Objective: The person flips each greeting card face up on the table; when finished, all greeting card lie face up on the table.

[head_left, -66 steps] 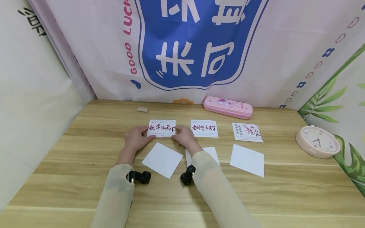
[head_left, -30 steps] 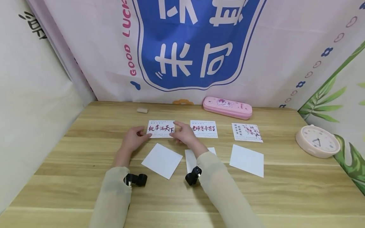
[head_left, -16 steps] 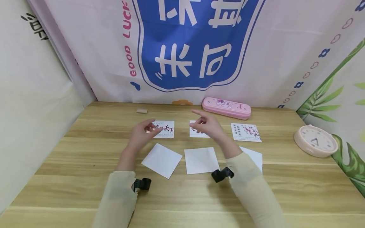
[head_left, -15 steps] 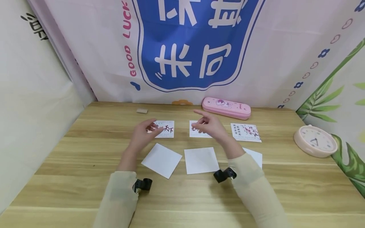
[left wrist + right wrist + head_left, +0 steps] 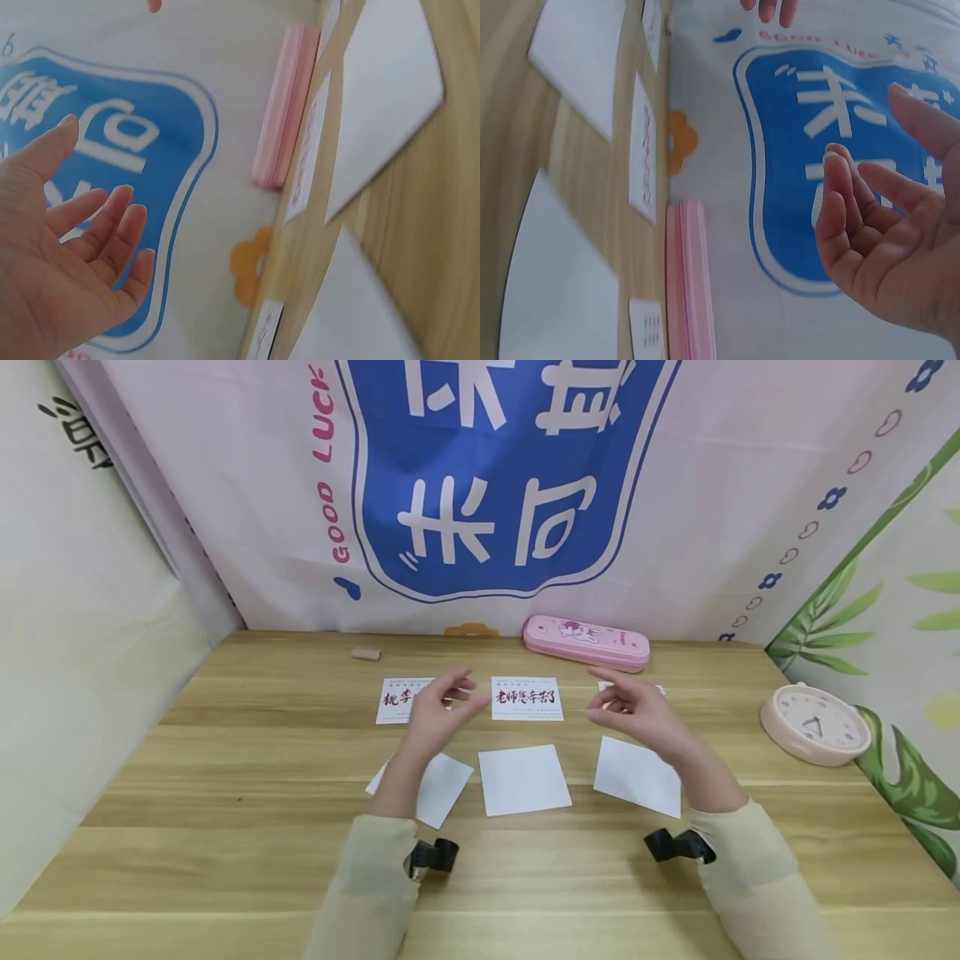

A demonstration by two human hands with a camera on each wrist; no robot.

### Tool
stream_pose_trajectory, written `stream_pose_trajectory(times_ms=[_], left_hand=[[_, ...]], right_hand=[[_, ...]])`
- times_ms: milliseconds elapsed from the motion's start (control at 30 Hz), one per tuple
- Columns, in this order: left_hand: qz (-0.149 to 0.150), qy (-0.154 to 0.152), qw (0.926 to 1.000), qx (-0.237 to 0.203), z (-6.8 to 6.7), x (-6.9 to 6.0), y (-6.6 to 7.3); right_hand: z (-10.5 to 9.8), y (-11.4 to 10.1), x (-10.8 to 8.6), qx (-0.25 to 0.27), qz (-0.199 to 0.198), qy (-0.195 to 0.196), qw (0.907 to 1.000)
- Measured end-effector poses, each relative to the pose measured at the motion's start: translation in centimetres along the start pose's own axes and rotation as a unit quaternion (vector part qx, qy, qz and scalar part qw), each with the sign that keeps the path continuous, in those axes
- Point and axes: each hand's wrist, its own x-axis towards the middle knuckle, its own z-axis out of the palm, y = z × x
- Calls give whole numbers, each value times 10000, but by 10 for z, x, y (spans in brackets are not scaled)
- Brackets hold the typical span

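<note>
My left hand (image 5: 438, 718) hovers over the left printed card (image 5: 393, 700), covering its right half. Its fingers are loosely bent around nothing, as the left wrist view shows the palm (image 5: 67, 277) bare. My right hand (image 5: 643, 712) floats above the right printed card (image 5: 646, 330), hiding most of it in the head view. Those fingers (image 5: 838, 195) curve loosely with no object among them. Between the hands lies the middle printed card (image 5: 527, 699), with red lettering. Nearer the body are three blank white cards: a left one (image 5: 448, 787), a middle one (image 5: 524, 781) and a right one (image 5: 633, 774).
A pink pencil case (image 5: 587, 643) lies along the back edge of the wooden table (image 5: 225, 827). A small beige block (image 5: 367, 653) sits at the back left. On the right stands a round pink clock (image 5: 816, 724). A printed cloth (image 5: 480, 485) hangs behind.
Both hands have let go of the left printed card, risen from the table and moved right. The right hand went farther, past the middle card to the right one. The cards lie where they were.
</note>
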Motion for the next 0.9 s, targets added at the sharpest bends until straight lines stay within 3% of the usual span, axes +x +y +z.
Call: stream_pose_trajectory(times_ms=[333,533,700,900], left_hand=[[150,-860,9961,-108,72,-5,11],[151,-1244,9921,-39,108,-10,7],[-13,-1415,9897,-196,127,-13,-4],[-99,-1587,9871,-180,134,-19,-17]], right_hand=[[-28,36,-45,-213,159,237,9994],[-34,59,-64,-121,-21,409,9991],[-36,72,-74,-100,-42,528,9985],[-38,87,-80,-117,387,646,9971]])
